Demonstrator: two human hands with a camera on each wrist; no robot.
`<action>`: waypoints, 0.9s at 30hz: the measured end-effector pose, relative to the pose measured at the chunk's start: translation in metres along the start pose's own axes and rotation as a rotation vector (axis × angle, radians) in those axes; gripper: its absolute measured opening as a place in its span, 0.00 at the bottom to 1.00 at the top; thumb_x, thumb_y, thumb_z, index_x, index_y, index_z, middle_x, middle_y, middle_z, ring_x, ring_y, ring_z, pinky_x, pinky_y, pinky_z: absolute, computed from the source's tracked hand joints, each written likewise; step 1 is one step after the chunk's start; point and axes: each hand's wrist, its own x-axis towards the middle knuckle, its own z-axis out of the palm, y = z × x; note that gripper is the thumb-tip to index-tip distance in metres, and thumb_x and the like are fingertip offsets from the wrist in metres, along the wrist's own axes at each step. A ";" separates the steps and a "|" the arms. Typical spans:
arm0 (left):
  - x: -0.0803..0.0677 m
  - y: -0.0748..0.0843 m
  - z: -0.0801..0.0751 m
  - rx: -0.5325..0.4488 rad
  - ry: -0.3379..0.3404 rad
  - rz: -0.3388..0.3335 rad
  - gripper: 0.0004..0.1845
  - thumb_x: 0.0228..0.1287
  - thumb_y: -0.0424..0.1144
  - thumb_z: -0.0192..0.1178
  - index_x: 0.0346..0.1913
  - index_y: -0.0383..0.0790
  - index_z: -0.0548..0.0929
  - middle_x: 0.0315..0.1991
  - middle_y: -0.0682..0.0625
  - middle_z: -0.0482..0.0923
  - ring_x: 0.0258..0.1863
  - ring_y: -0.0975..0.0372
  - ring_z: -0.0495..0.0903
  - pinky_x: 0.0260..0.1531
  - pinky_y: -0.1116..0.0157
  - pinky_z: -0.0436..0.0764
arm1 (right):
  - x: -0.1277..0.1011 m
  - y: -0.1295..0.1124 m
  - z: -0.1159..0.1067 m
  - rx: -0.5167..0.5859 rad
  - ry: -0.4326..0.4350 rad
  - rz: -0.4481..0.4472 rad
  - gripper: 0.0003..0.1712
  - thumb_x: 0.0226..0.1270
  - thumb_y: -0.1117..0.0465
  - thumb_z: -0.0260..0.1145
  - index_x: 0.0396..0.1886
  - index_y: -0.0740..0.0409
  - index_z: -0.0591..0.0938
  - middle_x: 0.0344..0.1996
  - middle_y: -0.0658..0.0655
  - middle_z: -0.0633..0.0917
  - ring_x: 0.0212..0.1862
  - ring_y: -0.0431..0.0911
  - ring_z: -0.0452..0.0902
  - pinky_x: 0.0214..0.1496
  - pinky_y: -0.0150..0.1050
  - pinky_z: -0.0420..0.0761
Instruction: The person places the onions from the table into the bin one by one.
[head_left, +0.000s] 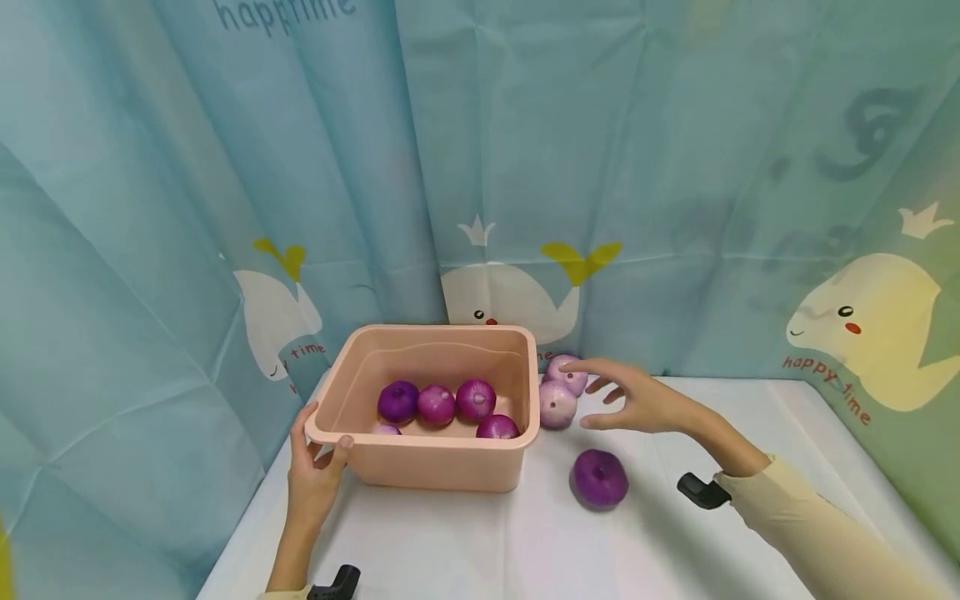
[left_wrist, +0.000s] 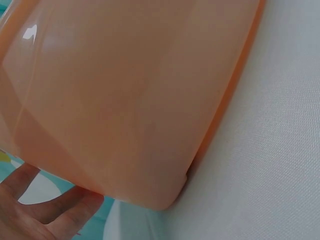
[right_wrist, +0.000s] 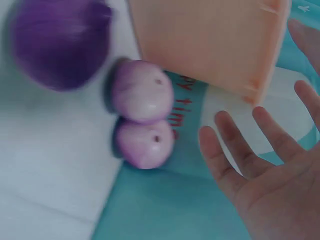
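Observation:
A pink plastic bin [head_left: 435, 467] holds several purple onions [head_left: 437, 405]. At its front left corner my left hand [head_left: 313, 483] grips the rim, thumb on the front side and fingers on the left side; the left wrist view has the fingers [left_wrist: 75, 215] against the bin's edge. My right hand [head_left: 637, 402] hovers to the right of the bin with fingers spread and nothing in them. Beside it, two pale purple onions [head_left: 557, 405] touch each other, close to the bin's right wall. Nearer the front lies a dark purple onion [head_left: 599, 480].
A white cloth [head_left: 450, 542] covers the table. Behind and at both sides hangs a blue-green curtain [head_left: 675, 208] printed with whales, close to the table's back edge.

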 end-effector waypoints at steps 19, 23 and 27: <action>0.001 0.004 -0.001 -0.014 -0.015 -0.032 0.42 0.74 0.33 0.59 0.82 0.55 0.50 0.78 0.45 0.54 0.68 0.44 0.67 0.44 0.82 0.77 | -0.059 0.042 0.047 0.179 -0.203 0.107 0.40 0.65 0.56 0.76 0.74 0.54 0.70 0.69 0.64 0.72 0.50 0.50 0.80 0.44 0.41 0.85; 0.001 0.004 0.000 -0.021 -0.015 -0.044 0.42 0.75 0.33 0.58 0.82 0.55 0.49 0.79 0.46 0.54 0.66 0.51 0.68 0.44 0.81 0.78 | -0.063 0.046 0.053 0.194 -0.186 0.083 0.34 0.66 0.57 0.75 0.70 0.56 0.75 0.65 0.64 0.76 0.48 0.47 0.80 0.44 0.39 0.86; 0.001 0.005 0.001 -0.029 -0.013 -0.056 0.41 0.75 0.32 0.58 0.82 0.56 0.50 0.78 0.48 0.55 0.62 0.61 0.69 0.44 0.80 0.79 | -0.067 0.049 0.059 0.207 -0.159 0.088 0.31 0.66 0.57 0.75 0.67 0.55 0.78 0.62 0.63 0.78 0.46 0.45 0.80 0.43 0.38 0.86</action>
